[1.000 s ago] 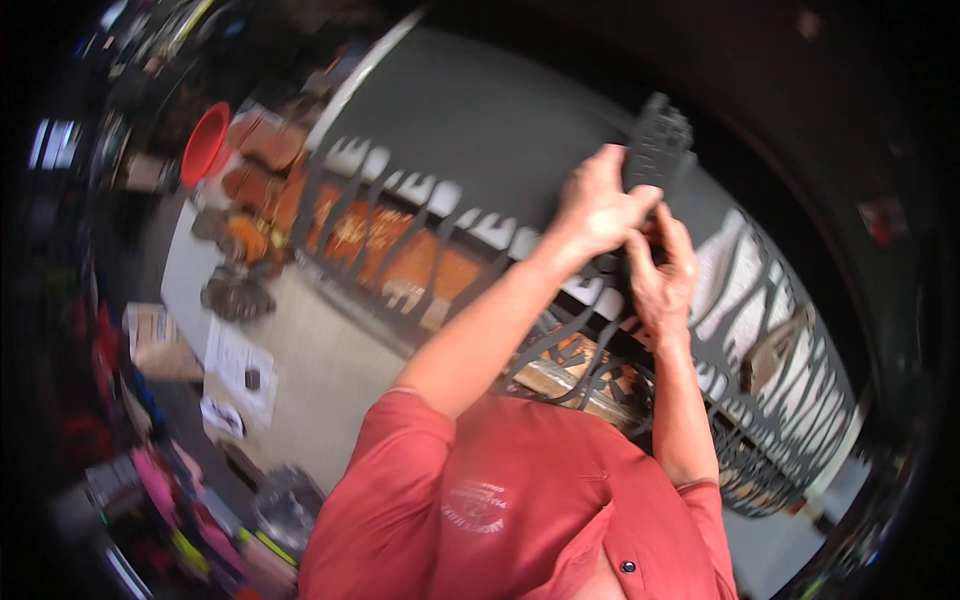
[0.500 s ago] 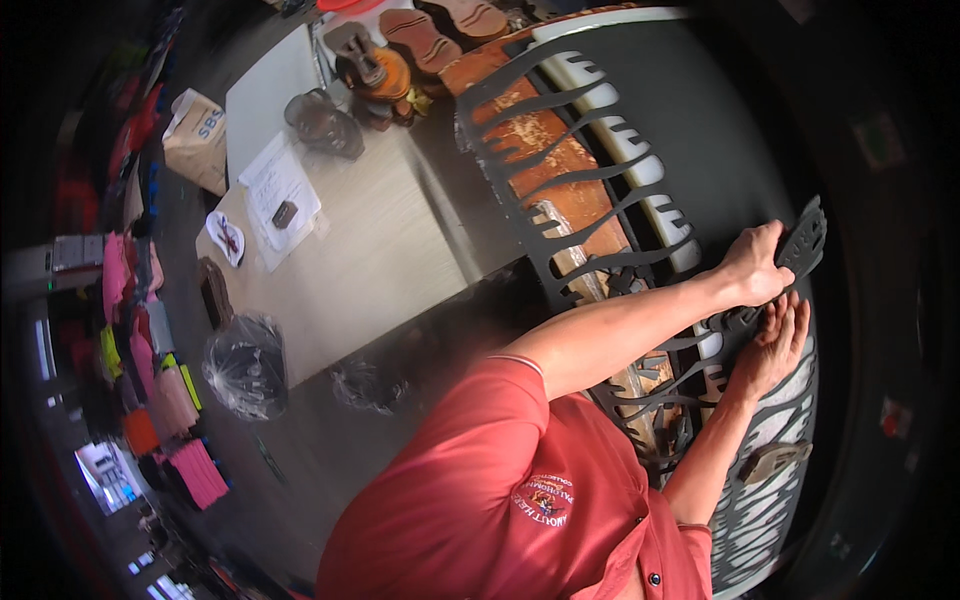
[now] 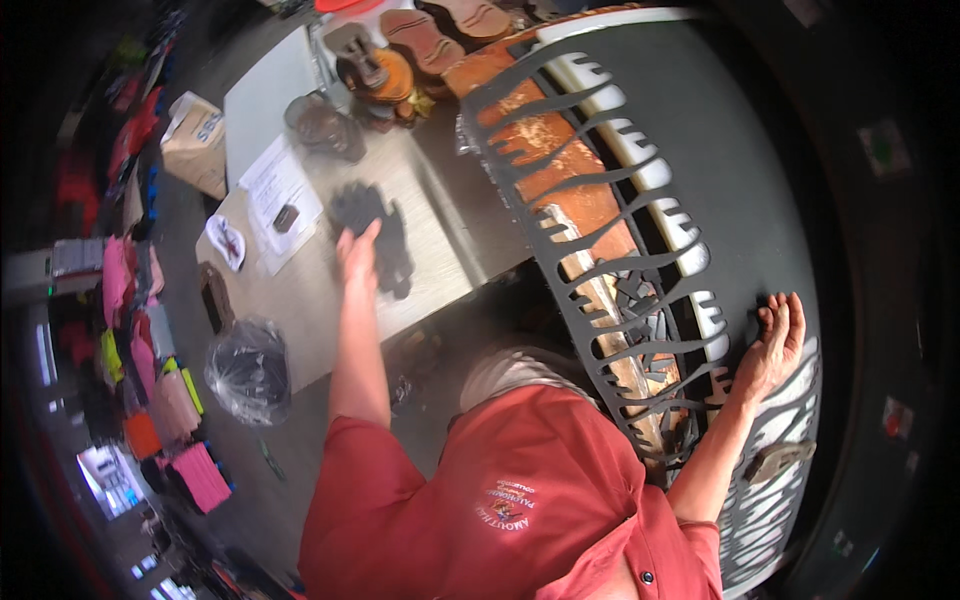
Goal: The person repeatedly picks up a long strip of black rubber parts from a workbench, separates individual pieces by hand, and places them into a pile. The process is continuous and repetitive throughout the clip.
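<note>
My left hand is over the pale table, closed on the near edge of some dark flat cut-out pieces. The pieces are slightly blurred, with uneven, finger-like edges; how many there are I cannot tell. At the right, my right hand lies against the dark sheet, its fingers stretched and a little bent. Nothing shows in its grasp, though the palm side is partly hidden. Left of the sheet hangs its cut-out remnant, a web of thin curved strips.
A brown metal cutting die lies on the white board near my right forearm. Papers and a dark glass-like jar are on the table, with orange-brown shaped pieces behind. A clear plastic bag sits at the table's left corner.
My left hand has swung from the dark sheet leftward to the table, carrying the dark cut-out pieces. My right hand stays near the same place on the sheet.
</note>
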Motion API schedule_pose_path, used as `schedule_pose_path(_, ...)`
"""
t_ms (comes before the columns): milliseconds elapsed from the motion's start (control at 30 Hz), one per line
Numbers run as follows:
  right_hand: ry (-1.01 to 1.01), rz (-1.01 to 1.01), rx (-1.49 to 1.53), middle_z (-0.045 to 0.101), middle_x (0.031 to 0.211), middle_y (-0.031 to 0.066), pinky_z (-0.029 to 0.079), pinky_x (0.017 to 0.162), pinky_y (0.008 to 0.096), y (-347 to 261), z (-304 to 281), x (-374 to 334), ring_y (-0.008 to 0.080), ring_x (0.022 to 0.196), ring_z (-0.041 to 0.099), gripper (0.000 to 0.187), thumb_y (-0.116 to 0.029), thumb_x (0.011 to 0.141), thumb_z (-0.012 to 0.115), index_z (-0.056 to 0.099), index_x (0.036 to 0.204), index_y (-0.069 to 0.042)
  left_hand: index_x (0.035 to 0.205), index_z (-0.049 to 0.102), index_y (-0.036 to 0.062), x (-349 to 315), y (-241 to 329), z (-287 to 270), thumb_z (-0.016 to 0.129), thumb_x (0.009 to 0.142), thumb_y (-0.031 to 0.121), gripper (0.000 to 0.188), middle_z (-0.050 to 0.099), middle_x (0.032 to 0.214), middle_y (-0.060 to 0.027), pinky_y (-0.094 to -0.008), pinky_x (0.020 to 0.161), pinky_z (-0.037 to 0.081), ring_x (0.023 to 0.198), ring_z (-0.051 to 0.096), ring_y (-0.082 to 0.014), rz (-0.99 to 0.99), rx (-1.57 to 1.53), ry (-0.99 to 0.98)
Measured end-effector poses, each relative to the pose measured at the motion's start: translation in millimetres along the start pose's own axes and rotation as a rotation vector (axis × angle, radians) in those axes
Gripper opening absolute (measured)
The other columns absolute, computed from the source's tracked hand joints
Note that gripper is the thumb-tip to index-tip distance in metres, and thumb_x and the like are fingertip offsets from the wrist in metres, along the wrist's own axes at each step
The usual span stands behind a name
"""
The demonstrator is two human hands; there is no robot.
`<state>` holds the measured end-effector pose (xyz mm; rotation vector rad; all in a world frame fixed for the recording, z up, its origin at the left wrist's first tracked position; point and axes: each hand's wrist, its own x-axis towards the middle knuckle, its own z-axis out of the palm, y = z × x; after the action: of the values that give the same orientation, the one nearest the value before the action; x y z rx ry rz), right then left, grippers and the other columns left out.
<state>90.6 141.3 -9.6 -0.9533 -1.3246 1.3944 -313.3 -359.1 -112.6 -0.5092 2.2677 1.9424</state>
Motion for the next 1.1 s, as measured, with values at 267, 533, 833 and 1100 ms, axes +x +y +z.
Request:
schedule_pose_path(267,0.215,-0.176,-0.548,0.074,0.12,0.009,0.058,0.097,0.0326,-45,-49,-40,0.0179,0.111,0.07,0.031,-0.009,0.103,0.075,0.071,0.133,-0.003,0.153,0.05,-0.0112,86,-44,-53,0.069,0.101,0.054,0.086,0.058,0.152,-0.0315,-0.0466,0.121,0.044,0.138,0.06,-0.0425,0.291,0.87,0.319)
schedule_pose_path(533,0.425,0.213,-1.132,0.066,0.14,0.0282,0.05,0.113,0.0463,-89,-129,-69,0.0409,0.127,0.066,0.078,-0.047,0.091,0.085,0.062,0.146,0.004,0.136,0.072,0.0047,-151,129,227,0.06,0.109,0.006,0.03,0.074,0.133,-0.0068,-0.0301,0.093,0.057,0.105,0.069,-0.0135,0.71,0.132,-0.728)
schedule_pose_path(833,0.565,0.31,-1.422,0.071,0.13,0.0322,0.05,0.111,0.0492,-71,-180,-69,0.0471,0.123,0.066,0.083,-0.046,0.085,0.079,0.061,0.142,0.011,0.137,0.068,-0.004,-375,100,363,0.074,0.1,0.024,0.047,0.064,0.148,-0.0227,-0.0513,0.128,0.036,0.148,0.052,-0.0389,1.502,0.299,-1.556)
schedule_pose_path(1100,0.48,0.365,-1.065,0.074,0.129,0.0262,0.055,0.106,0.0383,-134,-162,-74,0.0308,0.115,0.073,0.091,-0.024,0.076,0.078,0.051,0.157,0.006,0.142,0.067,-0.0003,-365,81,372,0.07,0.101,0.017,0.044,0.061,0.153,-0.0222,-0.0514,0.129,0.034,0.149,0.052,-0.0383,1.165,0.192,-1.636)
